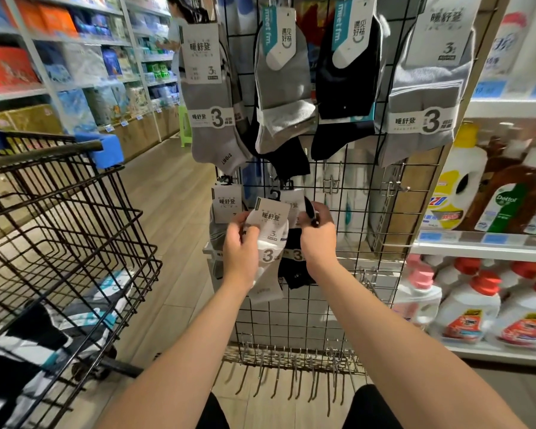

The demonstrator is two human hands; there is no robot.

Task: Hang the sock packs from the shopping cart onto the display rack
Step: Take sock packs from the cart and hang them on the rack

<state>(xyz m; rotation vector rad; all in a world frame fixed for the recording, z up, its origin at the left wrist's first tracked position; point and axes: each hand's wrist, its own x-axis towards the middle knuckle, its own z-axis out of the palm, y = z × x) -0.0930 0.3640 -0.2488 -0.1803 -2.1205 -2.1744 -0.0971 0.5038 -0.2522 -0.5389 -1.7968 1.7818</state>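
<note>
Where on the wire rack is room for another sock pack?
Free: two bare metal hooks right of the hanging black sock pack, and the bottom hook row. Crowded: middle left, where the left hand holds the white sock pack and the right hand pinches a black hanger.

The bare left forearm (pixel 183 348) and bare right forearm (pixel 396 332) reach forward and up, converging at the wrists. The left hand (pixel 241 244) curls its fingers round a white sock pack with a printed paper card (pixel 271 222). The right hand (pixel 318 235), knuckles up, seems to pinch a thin black plastic hook (pixel 310 212).
</note>
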